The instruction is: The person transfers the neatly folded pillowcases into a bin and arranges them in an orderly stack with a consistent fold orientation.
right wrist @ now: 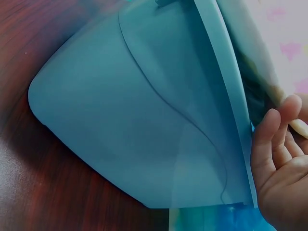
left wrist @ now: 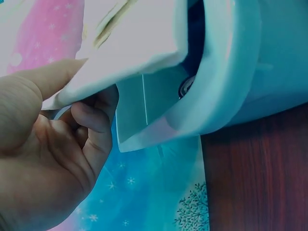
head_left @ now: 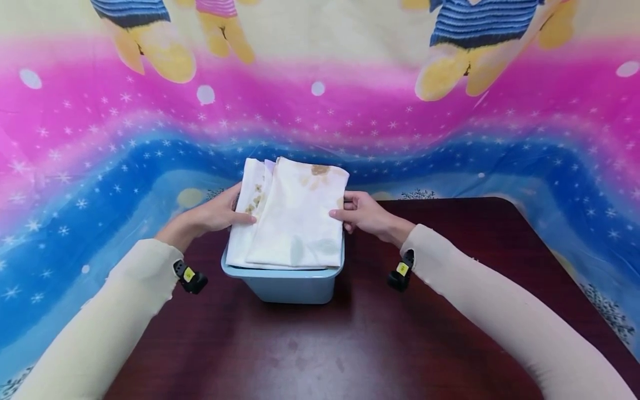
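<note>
Two folded white cloths lie slanted across the mouth of a light blue plastic bin (head_left: 295,289). The front folded cloth (head_left: 300,214) has faint leaf and flower prints; the other folded cloth (head_left: 244,236) shows small brown flowers along its left part. My left hand (head_left: 216,212) grips the left edge, thumb on top and fingers curled beneath, as the left wrist view confirms. My right hand (head_left: 369,215) pinches the right edge between thumb and fingers. In the right wrist view, the right fingertips (right wrist: 269,122) are beside the bin's rim. The cloths hide most of the bin's inside.
The bin stands on a dark reddish-brown table (head_left: 425,333). Behind hangs a pink and blue printed curtain (head_left: 320,111), meeting the table's far edge. Inside the bin, a small dark round item (left wrist: 186,87) partly shows.
</note>
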Tool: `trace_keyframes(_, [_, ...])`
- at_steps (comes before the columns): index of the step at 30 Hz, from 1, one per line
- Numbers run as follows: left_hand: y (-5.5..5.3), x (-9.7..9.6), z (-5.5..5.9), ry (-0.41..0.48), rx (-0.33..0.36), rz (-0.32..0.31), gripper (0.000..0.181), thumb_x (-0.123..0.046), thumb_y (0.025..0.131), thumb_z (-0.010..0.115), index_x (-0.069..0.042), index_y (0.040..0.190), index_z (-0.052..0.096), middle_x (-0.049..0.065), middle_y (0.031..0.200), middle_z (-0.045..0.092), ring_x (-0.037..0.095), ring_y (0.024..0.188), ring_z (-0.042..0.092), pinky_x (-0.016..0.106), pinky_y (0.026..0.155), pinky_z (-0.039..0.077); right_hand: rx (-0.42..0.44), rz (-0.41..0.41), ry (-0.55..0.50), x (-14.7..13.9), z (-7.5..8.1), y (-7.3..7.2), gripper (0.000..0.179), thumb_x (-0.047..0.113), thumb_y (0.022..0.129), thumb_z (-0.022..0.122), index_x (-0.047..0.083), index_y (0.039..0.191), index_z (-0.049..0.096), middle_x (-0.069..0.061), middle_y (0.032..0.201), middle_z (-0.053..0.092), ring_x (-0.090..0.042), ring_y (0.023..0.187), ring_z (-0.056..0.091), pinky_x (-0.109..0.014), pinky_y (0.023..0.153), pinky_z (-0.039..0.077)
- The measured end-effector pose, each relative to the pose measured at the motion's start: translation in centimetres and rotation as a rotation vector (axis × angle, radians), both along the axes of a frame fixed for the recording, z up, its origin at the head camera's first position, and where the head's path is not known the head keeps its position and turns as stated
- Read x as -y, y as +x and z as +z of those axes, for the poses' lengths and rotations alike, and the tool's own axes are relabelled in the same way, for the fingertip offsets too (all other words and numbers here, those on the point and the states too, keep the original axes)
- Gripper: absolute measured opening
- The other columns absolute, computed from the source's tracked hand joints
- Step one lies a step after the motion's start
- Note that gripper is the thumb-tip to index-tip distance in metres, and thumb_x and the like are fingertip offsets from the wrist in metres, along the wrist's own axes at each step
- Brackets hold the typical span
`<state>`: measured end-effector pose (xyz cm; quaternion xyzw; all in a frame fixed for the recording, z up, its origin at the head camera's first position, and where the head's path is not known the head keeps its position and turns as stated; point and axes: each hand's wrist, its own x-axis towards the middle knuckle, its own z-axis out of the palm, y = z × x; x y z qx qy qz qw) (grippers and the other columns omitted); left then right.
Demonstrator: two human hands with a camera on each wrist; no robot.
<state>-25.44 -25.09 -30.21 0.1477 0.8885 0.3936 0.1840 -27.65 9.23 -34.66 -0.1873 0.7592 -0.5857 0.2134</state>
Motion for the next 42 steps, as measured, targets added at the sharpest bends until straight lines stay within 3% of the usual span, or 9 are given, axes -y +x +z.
trace_keyframes(9, [0.0, 0.3, 0.3, -0.013, -0.051, 0.013, 0.087, -0.011, 0.099, 0.063, -0.021, 0.164, 0.005, 0.019, 0.141, 0.051, 0.033, 0.118, 0.064, 0.044, 0.089, 0.060, -0.007, -0.033, 0.008, 1.2, 0.2, -0.2, 0.043, 0.019, 0.101, 0.062, 0.012, 0.143, 0.051, -0.002, 0.084, 0.067, -0.016, 0.060, 0.050, -0.029, 0.062, 0.047])
trace_keyframes(19, [0.0, 0.3, -0.5, -0.042, -0.048, 0.032, 0.084, -0.010, 0.099, 0.063, -0.019, 0.163, 0.010, 0.018, 0.133, 0.056, 0.029, 0.110, 0.067, 0.042, 0.087, 0.060, -0.030, -0.028, 0.089, 1.7, 0.1, -0.1, 0.042, 0.020, 0.101, 0.063, 0.013, 0.141, 0.053, -0.003, 0.083, 0.067, -0.017, 0.055, 0.044, -0.028, 0.056, 0.039])
trace_keyframes(29, [-0.3, 0.1, -1.4, -0.072, -0.058, 0.048, 0.084, -0.009, 0.098, 0.064, -0.017, 0.163, 0.010, 0.019, 0.135, 0.054, 0.031, 0.114, 0.065, 0.043, 0.090, 0.058, -0.024, -0.021, 0.069, 2.1, -0.1, -0.5, 0.041, 0.013, 0.100, 0.063, 0.009, 0.140, 0.055, -0.014, 0.109, 0.075, -0.013, 0.051, 0.032, -0.026, 0.054, 0.033])
trace_keyframes(36, [-0.3, -0.4, -1.7, -0.117, -0.085, 0.040, 0.086, -0.009, 0.097, 0.065, -0.014, 0.163, 0.010, 0.021, 0.138, 0.053, 0.034, 0.115, 0.065, 0.045, 0.091, 0.058, -0.055, -0.027, 0.119, 2.3, 0.1, -0.4, 0.033, 0.012, 0.099, 0.066, 0.005, 0.130, 0.060, -0.015, 0.100, 0.075, -0.016, 0.048, 0.044, -0.028, 0.053, 0.043])
trace_keyframes(42, [-0.4, -1.0, -1.6, -0.178, -0.124, 0.045, 0.086, -0.012, 0.095, 0.068, -0.010, 0.162, 0.014, 0.022, 0.143, 0.051, 0.037, 0.119, 0.063, 0.049, 0.094, 0.057, -0.068, -0.029, 0.143, 2.3, 0.1, -0.4, 0.032, 0.012, 0.098, 0.067, 0.005, 0.128, 0.060, -0.014, 0.094, 0.075, -0.016, 0.046, 0.046, -0.028, 0.053, 0.045])
